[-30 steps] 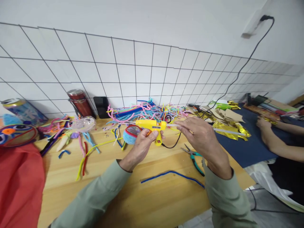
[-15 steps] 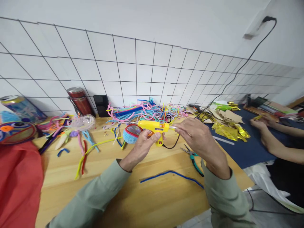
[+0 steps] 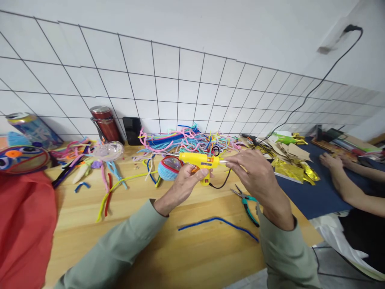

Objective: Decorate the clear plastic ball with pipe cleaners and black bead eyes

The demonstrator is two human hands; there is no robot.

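A yellow glue gun (image 3: 200,160) is held above the table in my left hand (image 3: 188,179), its nozzle pointing left and its handle down. My right hand (image 3: 252,170) pinches a whitish glue stick (image 3: 223,161) at the gun's rear end. Behind my left hand sits a round blue piece with a red rim and clear top (image 3: 169,167). Below my right hand lie teal-handled long-nose pliers (image 3: 247,204), jaws apart. A bent blue pipe cleaner (image 3: 215,218) rests on the wood in front of me.
Pipe cleaners (image 3: 177,138) are heaped by the tiled wall. A red flask (image 3: 105,124), a phone (image 3: 131,130) and a can (image 3: 33,128) stand at back left. Gold foil (image 3: 288,170) lies right, near another person's hands (image 3: 332,160). The gun's cord (image 3: 222,185) hangs behind it.
The view has shifted slightly, so most things sit a little further right. Both hands keep their hold on the gun and stick. The other person's hands have moved a little.
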